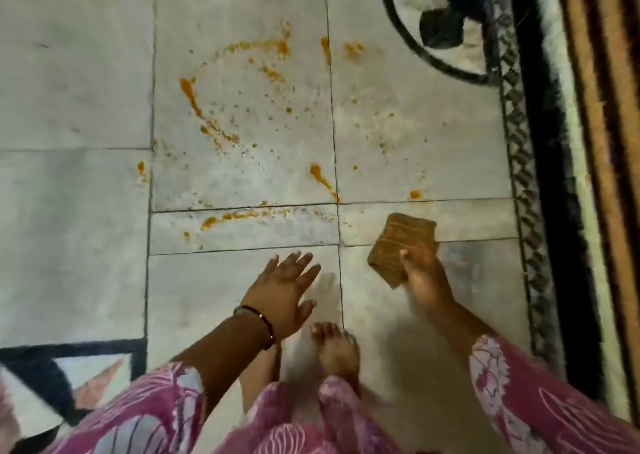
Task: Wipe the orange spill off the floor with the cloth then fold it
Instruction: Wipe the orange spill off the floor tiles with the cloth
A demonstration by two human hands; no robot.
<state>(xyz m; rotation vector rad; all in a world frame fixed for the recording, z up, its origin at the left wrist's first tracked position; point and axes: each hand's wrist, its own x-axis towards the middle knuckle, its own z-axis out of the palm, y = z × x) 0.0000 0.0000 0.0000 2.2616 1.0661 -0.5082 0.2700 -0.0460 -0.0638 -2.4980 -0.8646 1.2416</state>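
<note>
Your right hand grips a folded brown cloth, thumb across its near face and fingers curled behind it, with the cloth sticking up and away from your palm above the floor. It is folded into a thick pad, and whether it touches the tiles cannot be told from this view.

Your left hand is empty, fingers straight and spread, palm facing down over the pale tiles, with a dark bracelet at the wrist.

The orange spill lies ahead of both hands, well beyond your left fingertips: a rough ring of streaks and drops spread over several tiles. One long streak runs just past your left hand's fingers, on the narrow tile. A small blob sits just beyond the top edge of the cloth, and another streak lies between it and the ring, ahead and to the left of your right hand.

Your bare foot stands on the tile below and between your hands. To the right of your right hand runs a dark patterned tile border, and beyond it a striped mat. Pink patterned sleeves cover your arms.
</note>
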